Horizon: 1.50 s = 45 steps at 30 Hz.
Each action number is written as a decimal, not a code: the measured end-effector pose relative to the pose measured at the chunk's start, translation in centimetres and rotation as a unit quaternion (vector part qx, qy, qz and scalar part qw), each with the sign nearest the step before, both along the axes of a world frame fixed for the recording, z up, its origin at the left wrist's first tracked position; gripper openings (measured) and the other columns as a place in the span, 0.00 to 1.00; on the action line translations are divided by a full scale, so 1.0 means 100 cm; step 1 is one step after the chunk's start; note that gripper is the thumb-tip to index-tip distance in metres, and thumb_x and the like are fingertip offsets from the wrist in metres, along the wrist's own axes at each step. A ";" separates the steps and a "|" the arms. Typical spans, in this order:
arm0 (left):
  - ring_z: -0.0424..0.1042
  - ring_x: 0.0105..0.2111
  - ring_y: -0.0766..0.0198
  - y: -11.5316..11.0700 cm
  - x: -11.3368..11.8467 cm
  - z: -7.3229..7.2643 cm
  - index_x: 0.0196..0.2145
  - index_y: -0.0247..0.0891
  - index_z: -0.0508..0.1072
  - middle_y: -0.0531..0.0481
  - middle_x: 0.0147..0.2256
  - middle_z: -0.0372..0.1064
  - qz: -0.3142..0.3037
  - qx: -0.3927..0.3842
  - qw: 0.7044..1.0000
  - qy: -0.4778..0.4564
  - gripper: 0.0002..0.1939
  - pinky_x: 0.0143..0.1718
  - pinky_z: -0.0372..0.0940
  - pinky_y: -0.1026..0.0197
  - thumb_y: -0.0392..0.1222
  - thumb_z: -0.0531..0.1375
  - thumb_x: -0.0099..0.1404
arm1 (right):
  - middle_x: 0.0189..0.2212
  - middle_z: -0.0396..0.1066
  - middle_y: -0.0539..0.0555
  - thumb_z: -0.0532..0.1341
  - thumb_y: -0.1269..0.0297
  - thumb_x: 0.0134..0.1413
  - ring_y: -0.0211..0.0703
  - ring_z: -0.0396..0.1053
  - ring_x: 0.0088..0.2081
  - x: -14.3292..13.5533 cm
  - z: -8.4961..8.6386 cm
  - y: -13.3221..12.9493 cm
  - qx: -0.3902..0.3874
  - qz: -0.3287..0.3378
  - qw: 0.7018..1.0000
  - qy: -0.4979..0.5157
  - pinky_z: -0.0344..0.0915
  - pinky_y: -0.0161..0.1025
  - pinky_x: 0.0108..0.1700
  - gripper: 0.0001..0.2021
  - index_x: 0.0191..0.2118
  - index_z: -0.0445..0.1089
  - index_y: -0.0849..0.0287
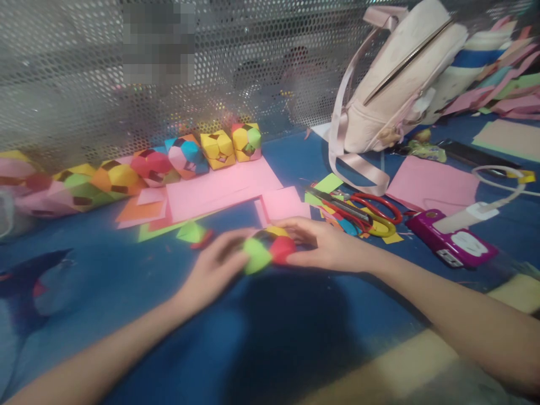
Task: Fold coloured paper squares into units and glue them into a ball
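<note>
A folded paper ball (270, 251) with green, red and yellow faces is held between my two hands, above the blue surface (169, 287). My left hand (217, 259) grips its green side, thumb on the front. At its red and yellow side, my right hand (318, 244) has fingers on top and thumb below. Just behind my left hand lies a small green folded piece (191, 232) beside a red one (202, 239). Pink paper sheets (284, 203) lie beyond the ball. The picture is slightly blurred.
Finished paper balls (217, 149) line the perforated metal panel (270, 73). Scissors (358, 211) rest on paper scraps to the right, near a purple power adapter (453, 239) with a white plug. A pale pink backpack (392, 84) stands behind. More pink paper (432, 185) lies there.
</note>
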<state>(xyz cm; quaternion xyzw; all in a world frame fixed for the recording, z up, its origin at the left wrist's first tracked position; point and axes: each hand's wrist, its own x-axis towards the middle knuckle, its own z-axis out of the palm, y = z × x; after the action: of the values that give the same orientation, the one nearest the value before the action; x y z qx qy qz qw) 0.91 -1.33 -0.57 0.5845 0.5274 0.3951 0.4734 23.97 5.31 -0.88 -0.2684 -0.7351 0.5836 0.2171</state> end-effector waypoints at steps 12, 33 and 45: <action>0.67 0.49 0.52 0.001 0.002 -0.001 0.49 0.37 0.69 0.42 0.50 0.69 0.012 0.004 1.000 0.021 0.21 0.52 0.62 0.50 0.50 0.58 0.60 | 0.55 0.63 0.55 0.64 0.62 0.49 0.46 0.63 0.55 -0.005 0.001 -0.005 -0.036 -0.017 0.999 0.012 0.63 0.45 0.55 0.26 0.54 0.59 0.56; 0.61 0.55 0.55 0.001 0.000 -0.003 0.50 0.39 0.69 0.45 0.54 0.64 -0.007 0.068 0.990 0.122 0.18 0.58 0.54 0.51 0.46 0.55 0.63 | 0.57 0.62 0.54 0.61 0.57 0.52 0.47 0.62 0.56 -0.011 -0.006 -0.010 0.118 -0.061 0.990 -0.035 0.60 0.45 0.57 0.27 0.57 0.61 0.56; 0.57 0.58 0.54 0.001 -0.006 -0.012 0.53 0.46 0.65 0.45 0.57 0.60 -0.081 0.135 0.973 0.170 0.20 0.58 0.54 0.45 0.42 0.58 0.62 | 0.60 0.55 0.56 0.62 0.62 0.51 0.46 0.53 0.61 -0.004 0.002 -0.004 0.217 -0.006 0.970 -0.109 0.52 0.46 0.62 0.29 0.59 0.58 0.58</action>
<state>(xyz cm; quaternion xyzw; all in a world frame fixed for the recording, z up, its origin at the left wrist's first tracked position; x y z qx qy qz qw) 0.26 -1.22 -1.79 0.7423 0.4928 0.3183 0.3238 23.59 4.91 -0.71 -0.2810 -0.8618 0.3757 0.1927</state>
